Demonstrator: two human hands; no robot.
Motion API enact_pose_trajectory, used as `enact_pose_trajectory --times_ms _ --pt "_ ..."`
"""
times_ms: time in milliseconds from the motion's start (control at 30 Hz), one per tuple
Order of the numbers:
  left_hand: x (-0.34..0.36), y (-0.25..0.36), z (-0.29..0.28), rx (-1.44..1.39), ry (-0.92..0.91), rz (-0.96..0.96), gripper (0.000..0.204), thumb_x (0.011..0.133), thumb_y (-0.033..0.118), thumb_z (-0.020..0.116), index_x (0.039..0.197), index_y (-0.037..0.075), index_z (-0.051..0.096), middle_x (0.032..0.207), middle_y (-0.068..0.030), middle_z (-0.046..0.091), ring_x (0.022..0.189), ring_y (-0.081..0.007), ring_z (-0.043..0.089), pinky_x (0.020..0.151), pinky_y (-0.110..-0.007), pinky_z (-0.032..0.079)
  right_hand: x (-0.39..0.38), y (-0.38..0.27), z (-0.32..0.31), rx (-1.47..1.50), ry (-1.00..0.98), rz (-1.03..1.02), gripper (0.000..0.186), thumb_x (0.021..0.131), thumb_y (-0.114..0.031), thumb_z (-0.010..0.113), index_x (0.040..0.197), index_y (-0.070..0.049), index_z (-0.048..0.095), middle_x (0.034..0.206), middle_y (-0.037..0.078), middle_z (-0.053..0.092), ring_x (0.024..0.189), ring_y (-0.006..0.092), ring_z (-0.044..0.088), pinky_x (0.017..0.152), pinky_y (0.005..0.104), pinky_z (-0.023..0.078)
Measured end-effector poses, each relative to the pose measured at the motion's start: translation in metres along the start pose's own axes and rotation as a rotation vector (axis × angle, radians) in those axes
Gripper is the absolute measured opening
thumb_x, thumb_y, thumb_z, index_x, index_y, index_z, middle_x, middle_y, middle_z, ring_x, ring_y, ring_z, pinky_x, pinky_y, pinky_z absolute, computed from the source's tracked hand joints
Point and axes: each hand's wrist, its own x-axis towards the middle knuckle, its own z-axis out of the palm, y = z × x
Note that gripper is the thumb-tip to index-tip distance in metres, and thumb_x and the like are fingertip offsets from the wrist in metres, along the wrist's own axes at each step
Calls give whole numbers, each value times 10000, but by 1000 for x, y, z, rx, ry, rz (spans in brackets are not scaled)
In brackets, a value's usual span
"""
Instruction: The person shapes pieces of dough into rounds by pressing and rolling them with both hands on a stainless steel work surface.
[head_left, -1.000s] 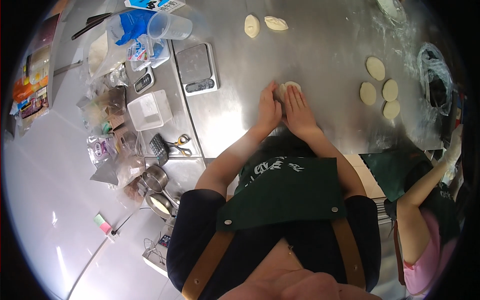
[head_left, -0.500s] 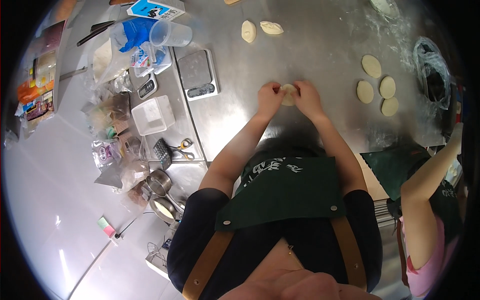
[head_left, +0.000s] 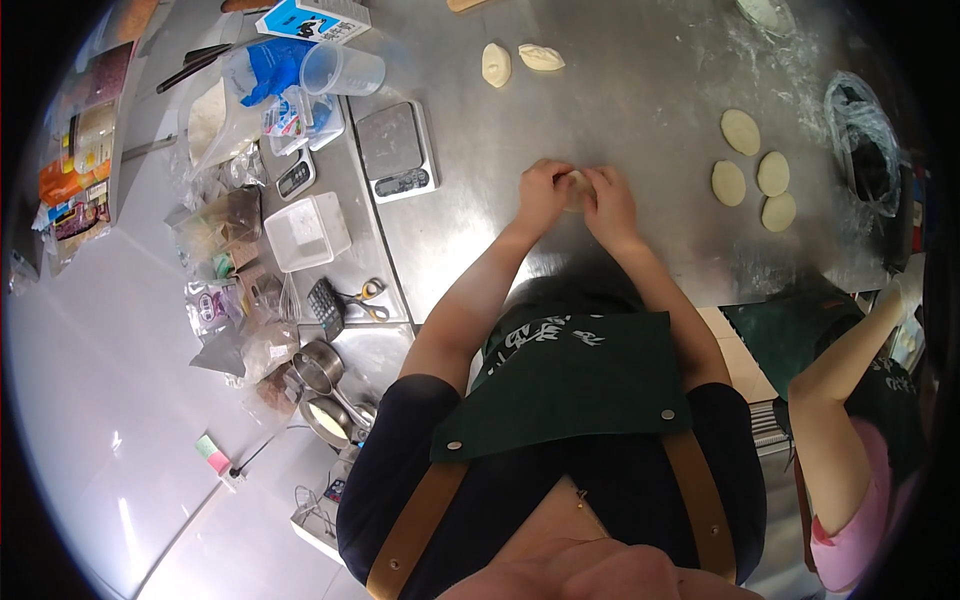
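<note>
Both my hands meet over the steel table, pinching a round of dough (head_left: 576, 196) between them. My left hand (head_left: 545, 193) has its fingers closed on the dough's left far edge. On the other side, my right hand (head_left: 609, 200) grips the right edge, and the fingertips of the two hands nearly touch. Much of the dough is hidden by my fingers. Farther off lie two shaped dough pieces, an oval one (head_left: 496, 65) and a pinched, pointed one (head_left: 541, 58). To the right rest several flat dough rounds, the farthest one (head_left: 741, 132) being oval.
A kitchen scale (head_left: 398, 150) stands left of my hands, near the table seam. Beyond the seam are a clear plastic tub (head_left: 308, 231), scissors (head_left: 367, 296), a measuring cup (head_left: 342, 68) and a carton (head_left: 314, 18). A co-worker's arm (head_left: 835, 400) is at right.
My hands have drawn closer together, the right one shifting slightly left, and they cover more of the dough. The co-worker's arm at right has moved slightly left.
</note>
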Motion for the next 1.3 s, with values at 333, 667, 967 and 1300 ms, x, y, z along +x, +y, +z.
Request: enact_pose_trajectory --times_ms 333,667,967,1300 --pt "-32 1 -14 352 -57 458 531 790 3 539 1311 -57 455 1311 -240 500 1200 -395 497 1004 -443 414 -36 4 1 -266 -116 -359 579 813 -120 603 1335 56 425 1407 217 419 1328 373 372 1085 445 339" --pt "-44 -9 -13 459 -324 455 673 834 67 515 1407 -133 225 1434 -297 342 1367 -409 307 1135 -478 239 -35 -8 -1 -396 -316 -316 721 814 -252 607 1387 96 343 1481 243 307 1393 354 283 1153 438 228" --pt "-57 -17 -3 500 -288 457 661 857 100 508 1414 -122 230 1453 -287 323 1372 -409 302 1127 -483 240 -37 -6 7 -622 -327 -318 640 875 -226 511 1408 78 328 1513 214 266 1423 333 220 1176 423 156" --pt "-53 1 3 360 -249 315 647 868 112 467 1425 -110 223 1460 -302 300 1388 -410 270 1145 -475 200 -31 -7 2 -559 -338 -299 683 849 -206 522 1426 77 291 1511 237 255 1423 357 210 1170 440 166"
